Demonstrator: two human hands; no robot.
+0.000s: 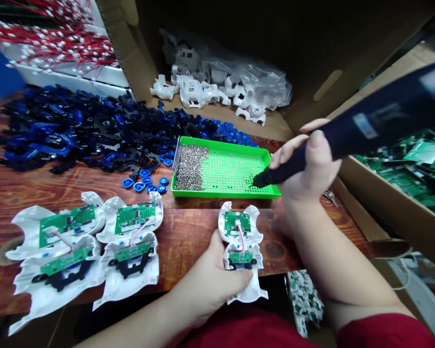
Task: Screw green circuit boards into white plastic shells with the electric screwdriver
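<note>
My left hand [212, 278] grips a white plastic shell [241, 251] at the table's front edge; the shell carries two small green circuit boards joined by a red and white wire. My right hand [308, 164] is wrapped round a dark blue electric screwdriver [366, 121], whose tip rests in the green perforated tray [235, 171]. A heap of small silver screws [190, 166] fills the tray's left end.
Two more white shells with green boards [63, 253] [132, 246] lie at the front left. A pile of blue and black plastic parts [79, 128] covers the back left. White housings [210, 89] sit in a cardboard box behind. A carton of green boards [416, 174] stands right.
</note>
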